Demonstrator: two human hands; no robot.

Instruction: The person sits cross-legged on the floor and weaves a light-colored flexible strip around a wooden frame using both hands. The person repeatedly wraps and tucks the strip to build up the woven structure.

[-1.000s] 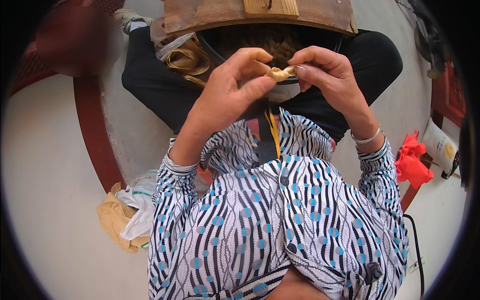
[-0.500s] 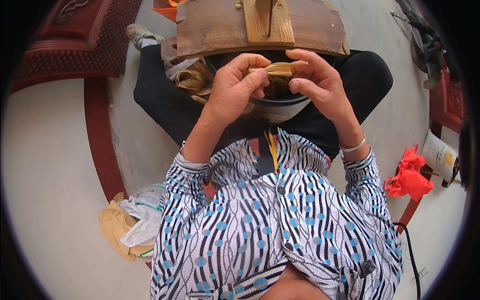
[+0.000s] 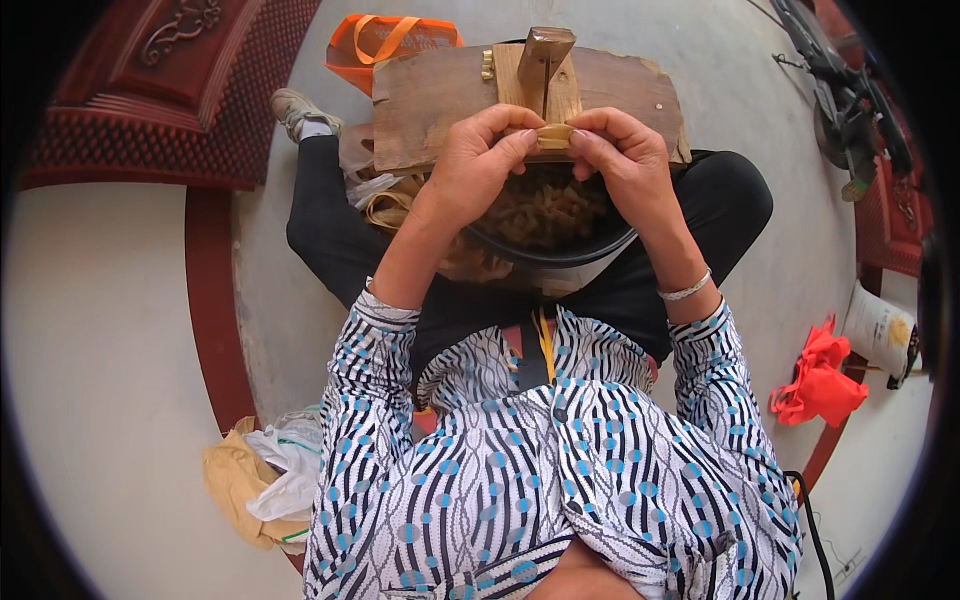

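My left hand (image 3: 478, 160) and my right hand (image 3: 622, 155) both pinch a small tan strip piece (image 3: 553, 136) between their fingertips. They hold it against the base of an upright wooden block (image 3: 544, 58) fixed on a brown wooden board (image 3: 430, 95) in front of me. Under my hands a round black basin (image 3: 560, 250) rests on my lap, filled with several tan pieces (image 3: 545, 212). A silver bracelet circles my right wrist.
An orange bag (image 3: 385, 38) lies beyond the board. Crumpled tan and white bags (image 3: 262, 480) sit on the floor at my lower left, a red bag (image 3: 820, 380) and a white packet (image 3: 880, 330) at right. A carved red panel (image 3: 170, 90) fills the upper left.
Both hands have moved forward, away from my body, carrying the small tan piece up to the wooden block on the board. The view has tilted forward too.
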